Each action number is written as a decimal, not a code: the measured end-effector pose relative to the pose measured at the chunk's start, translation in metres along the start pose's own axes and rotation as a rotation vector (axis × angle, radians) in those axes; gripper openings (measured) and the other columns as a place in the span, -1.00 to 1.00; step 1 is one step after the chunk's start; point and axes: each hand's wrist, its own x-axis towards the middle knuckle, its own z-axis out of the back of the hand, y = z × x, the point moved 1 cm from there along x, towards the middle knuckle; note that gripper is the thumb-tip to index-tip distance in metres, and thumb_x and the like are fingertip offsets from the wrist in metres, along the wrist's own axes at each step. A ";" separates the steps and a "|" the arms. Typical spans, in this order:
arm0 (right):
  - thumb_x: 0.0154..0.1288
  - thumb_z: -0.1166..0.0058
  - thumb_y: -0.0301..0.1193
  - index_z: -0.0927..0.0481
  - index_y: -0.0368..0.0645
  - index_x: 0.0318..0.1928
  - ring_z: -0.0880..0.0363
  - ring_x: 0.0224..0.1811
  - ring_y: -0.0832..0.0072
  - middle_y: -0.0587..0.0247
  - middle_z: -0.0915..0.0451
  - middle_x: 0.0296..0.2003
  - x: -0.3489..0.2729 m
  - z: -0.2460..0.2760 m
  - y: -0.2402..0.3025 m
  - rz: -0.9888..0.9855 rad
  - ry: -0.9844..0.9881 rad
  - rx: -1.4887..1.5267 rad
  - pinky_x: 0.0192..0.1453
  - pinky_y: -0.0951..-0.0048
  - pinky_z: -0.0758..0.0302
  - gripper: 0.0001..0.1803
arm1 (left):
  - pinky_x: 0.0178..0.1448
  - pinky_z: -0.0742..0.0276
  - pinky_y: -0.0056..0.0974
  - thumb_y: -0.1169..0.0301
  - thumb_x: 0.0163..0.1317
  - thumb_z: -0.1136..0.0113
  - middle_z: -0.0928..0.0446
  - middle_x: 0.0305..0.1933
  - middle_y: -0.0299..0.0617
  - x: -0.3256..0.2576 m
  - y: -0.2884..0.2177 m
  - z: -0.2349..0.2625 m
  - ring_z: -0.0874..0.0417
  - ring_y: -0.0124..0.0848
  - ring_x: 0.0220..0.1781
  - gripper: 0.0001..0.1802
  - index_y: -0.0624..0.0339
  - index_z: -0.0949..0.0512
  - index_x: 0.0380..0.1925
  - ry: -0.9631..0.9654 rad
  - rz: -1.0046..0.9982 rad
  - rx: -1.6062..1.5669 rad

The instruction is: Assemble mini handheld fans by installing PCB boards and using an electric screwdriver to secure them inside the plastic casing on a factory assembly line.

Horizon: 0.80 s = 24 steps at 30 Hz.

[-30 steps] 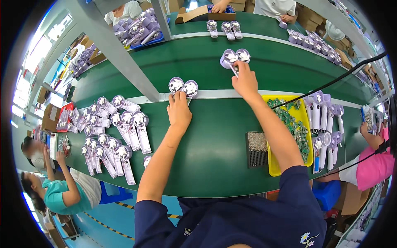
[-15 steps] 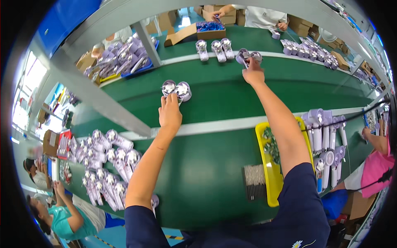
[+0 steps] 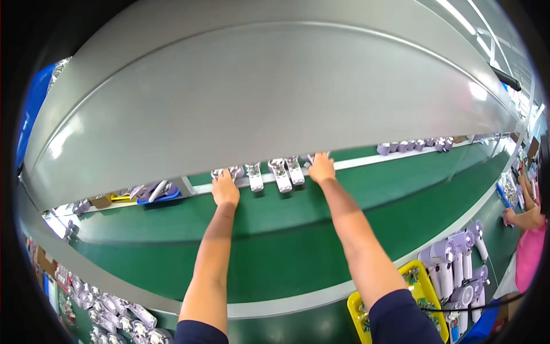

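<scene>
**Both hands at far belt edge, parts pinned under palms**

Left hand (image 3: pixel 225 189) lies palm-down on a pair of pale lilac hair-dryer shells (image 3: pixel 228 172); fingers look curled over them, though the grey overhead shelf (image 3: pixel 275 97) hides the tips, so can't tell whether it really clamps. Right hand (image 3: pixel 321 168) likewise rests on another shell (image 3: pixel 312 157) at the white strip (image 3: pixel 366 163) along the belt's far side; most of that part is hidden, grip unclear. Between the hands, three more shells (image 3: pixel 279 172) lie on the green conveyor belt (image 3: pixel 275 241), just beside each other, handles toward the person.

To do this well, in my judgement: keep wrists low under the shelf, set each piece flat and parallel w/ its neighbours, leave a gap so nothing overlaps, lift straight back w/o dragging.

Further out: yellow tray (image 3: pixel 425 286) of small parts near right elbow, upright lilac dryers (image 3: pixel 452 264) beside it, more shells lower left (image 3: pixel 114 318), a co-worker's arm (image 3: pixel 524 218) at right edge.
</scene>
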 end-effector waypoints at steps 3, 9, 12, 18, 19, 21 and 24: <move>0.10 -0.19 -0.42 -0.38 -0.04 0.23 -0.41 0.21 -0.12 0.08 -0.31 0.30 -0.015 -0.025 0.003 0.018 0.126 -0.102 0.39 0.06 -0.35 -0.38 | 0.18 -0.54 0.05 0.58 0.14 -0.16 -0.53 0.11 0.05 0.004 0.003 -0.024 -0.50 0.11 0.20 -0.53 0.20 -0.37 0.09 -0.052 -0.047 0.071; 0.08 -0.34 0.02 0.09 -0.08 0.53 -0.34 0.35 -0.17 -0.19 -0.07 0.47 -0.022 0.001 0.015 0.078 0.189 0.031 0.43 0.00 -0.35 0.17 | 0.44 -0.28 0.16 0.32 -0.03 -0.36 -0.32 0.33 0.23 0.045 0.018 -0.029 -0.33 0.29 0.34 -0.21 0.29 -0.27 0.23 0.219 -0.153 0.004; 0.26 -0.11 0.17 -0.09 -0.17 0.45 -0.34 0.36 -0.02 -0.09 -0.24 0.40 -0.047 0.018 0.007 -0.167 0.198 -0.079 0.40 0.02 -0.34 -0.03 | 0.46 -0.26 0.17 0.11 -0.01 -0.44 -0.04 0.44 0.49 0.024 0.001 -0.029 -0.22 0.38 0.41 0.14 0.27 0.01 0.47 0.167 -0.101 -0.089; 0.39 -0.02 0.05 -0.09 -0.23 0.45 -0.28 0.41 0.07 -0.05 -0.28 0.38 -0.063 -0.029 0.005 -0.021 0.096 -0.019 0.46 -0.06 -0.14 -0.15 | 0.57 -0.05 0.12 0.37 0.22 -0.24 0.14 0.50 0.51 -0.017 -0.006 -0.061 0.09 0.35 0.56 -0.05 0.32 0.11 0.48 0.136 -0.081 -0.093; 0.40 -0.02 0.04 -0.08 -0.26 0.45 -0.27 0.42 0.07 -0.05 -0.26 0.40 -0.064 -0.026 0.006 -0.032 0.077 -0.010 0.47 -0.07 -0.13 -0.15 | 0.59 0.04 0.14 0.38 0.22 -0.24 0.14 0.49 0.54 -0.017 -0.008 -0.068 0.12 0.36 0.56 -0.03 0.33 0.13 0.49 0.147 -0.094 -0.107; 0.38 0.03 0.14 0.07 -0.13 0.53 -0.06 0.53 0.02 -0.10 -0.09 0.48 -0.062 -0.009 0.014 -0.071 0.184 0.065 0.53 -0.07 -0.01 -0.05 | 0.62 0.27 0.19 0.34 0.20 -0.27 0.18 0.47 0.61 -0.020 -0.009 -0.061 0.19 0.40 0.56 0.04 0.39 0.20 0.49 0.159 -0.150 -0.192; 0.33 0.05 0.23 0.13 0.04 0.57 0.11 0.57 -0.10 -0.15 0.06 0.53 -0.077 -0.008 0.039 -0.062 0.022 0.058 0.54 -0.16 0.03 0.01 | 0.59 0.06 0.17 0.18 0.13 -0.41 0.21 0.59 0.28 -0.037 -0.007 -0.012 0.18 0.27 0.60 0.19 0.18 0.23 0.53 0.160 -0.050 -0.309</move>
